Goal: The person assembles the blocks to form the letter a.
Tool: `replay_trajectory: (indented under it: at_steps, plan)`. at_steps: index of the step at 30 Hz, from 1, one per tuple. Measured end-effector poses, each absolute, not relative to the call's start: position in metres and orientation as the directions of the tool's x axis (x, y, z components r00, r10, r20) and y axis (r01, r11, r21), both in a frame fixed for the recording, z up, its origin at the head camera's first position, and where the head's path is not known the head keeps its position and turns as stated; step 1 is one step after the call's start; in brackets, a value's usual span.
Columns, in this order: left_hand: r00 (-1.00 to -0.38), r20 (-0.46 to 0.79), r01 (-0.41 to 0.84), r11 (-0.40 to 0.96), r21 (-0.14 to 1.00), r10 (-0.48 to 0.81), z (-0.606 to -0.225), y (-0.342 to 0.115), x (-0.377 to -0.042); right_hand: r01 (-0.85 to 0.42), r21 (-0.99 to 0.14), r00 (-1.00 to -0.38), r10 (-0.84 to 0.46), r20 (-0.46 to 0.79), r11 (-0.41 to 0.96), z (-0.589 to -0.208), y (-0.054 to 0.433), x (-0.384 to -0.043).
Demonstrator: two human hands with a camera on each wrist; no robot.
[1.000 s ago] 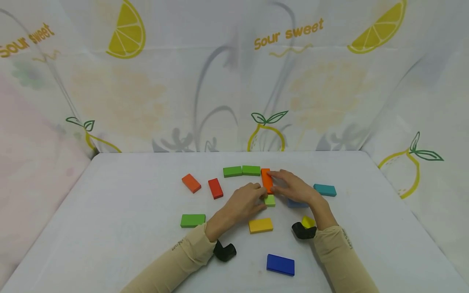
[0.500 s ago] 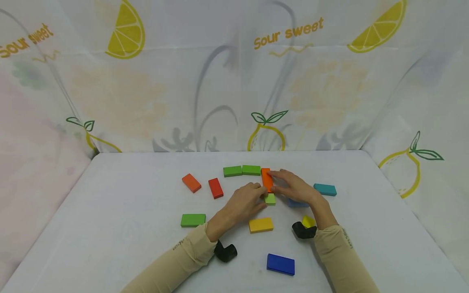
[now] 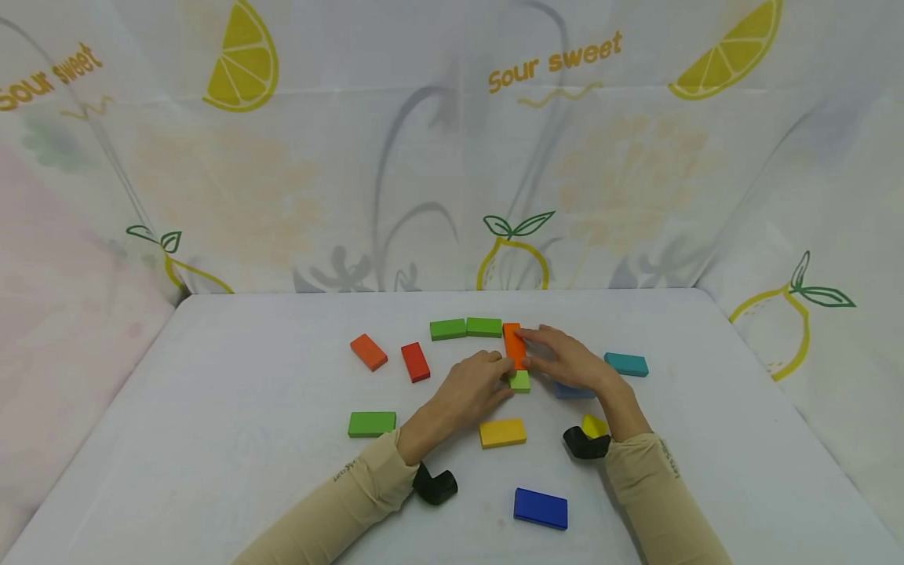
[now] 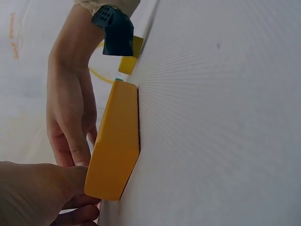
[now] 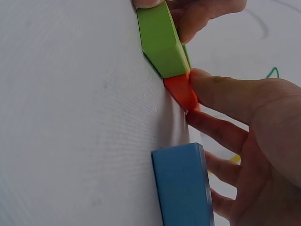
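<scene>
Easily nudged out of line, near the far edge of the worktop (image 3: 212, 439).

Pinches the light-green block (image 3: 520, 383) by its left end between thumb and curled fingers of the left hand (image 3: 472, 386), in from the right half of the far edge, flat and touching the near end of the orange block (image 3: 513, 347). Rests thumb and index fingertip of the right hand (image 3: 570, 362), spread apart and not clamped, against the orange block's right side. Press too hard toward the far edge and probably shove orange past the green block (image 3: 484, 328) beside it. Lift the right fingertips early and likely lose that stop toward the right edge. Lower the right palm and perhaps bump the blue block (image 5: 182, 183).
</scene>
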State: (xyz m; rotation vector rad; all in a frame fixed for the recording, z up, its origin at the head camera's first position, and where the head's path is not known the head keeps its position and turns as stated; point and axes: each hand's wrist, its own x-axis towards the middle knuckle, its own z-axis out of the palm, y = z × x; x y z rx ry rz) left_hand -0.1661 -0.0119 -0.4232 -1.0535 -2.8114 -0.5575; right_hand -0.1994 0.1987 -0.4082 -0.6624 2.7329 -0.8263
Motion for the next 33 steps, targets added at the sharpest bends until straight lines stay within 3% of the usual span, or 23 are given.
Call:
replay_trajectory:
  at_steps: [33]
  plan:
    - [-0.764,0.21,0.643,0.691,0.331,0.611,-0.4234,-0.0112,-0.1658,-0.35,-0.559,-0.884,-0.463,-0.071,0.752,-0.4067,0.1979,-0.1983]
